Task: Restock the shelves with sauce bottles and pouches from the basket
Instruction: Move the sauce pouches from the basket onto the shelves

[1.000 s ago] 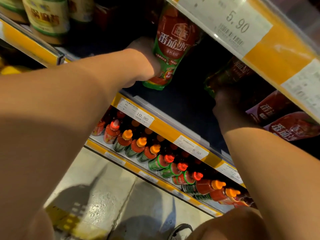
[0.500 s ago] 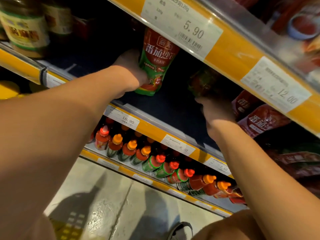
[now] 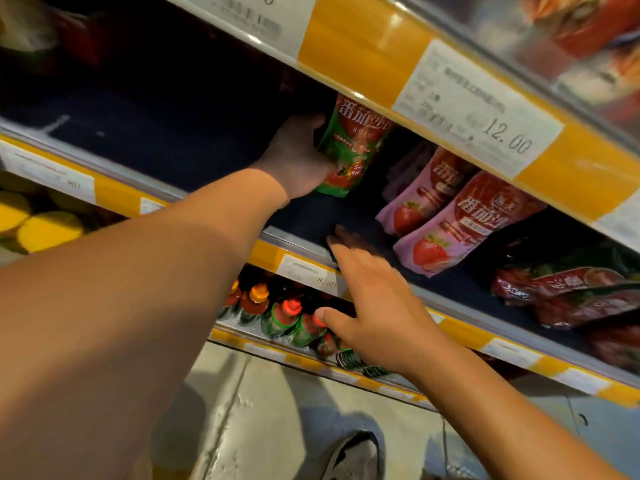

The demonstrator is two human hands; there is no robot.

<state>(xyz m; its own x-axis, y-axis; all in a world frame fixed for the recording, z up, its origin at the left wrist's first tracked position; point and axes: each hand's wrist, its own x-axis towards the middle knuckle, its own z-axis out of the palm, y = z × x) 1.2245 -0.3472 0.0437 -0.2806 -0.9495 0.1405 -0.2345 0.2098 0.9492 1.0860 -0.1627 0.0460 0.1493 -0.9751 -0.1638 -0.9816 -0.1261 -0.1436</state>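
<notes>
Head view: your left hand (image 3: 298, 157) grips the green pouch (image 3: 349, 143) on the shelf (image 3: 194, 140); your right hand (image 3: 377, 306) hovers empty, fingers spread (the unsupported pouch may topple once released).

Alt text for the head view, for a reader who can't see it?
Left hand grips a green-and-red pouch upright on a dark shelf. Right hand, fingers straight, reaches empty toward the shelf; pink pouches lie to the right, bottles below.

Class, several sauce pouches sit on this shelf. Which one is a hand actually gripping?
The green and red pouch, upright on the shelf, gripped by the left hand. The pink strawberry pouches to its right lean untouched; the right hand holds nothing.
</notes>
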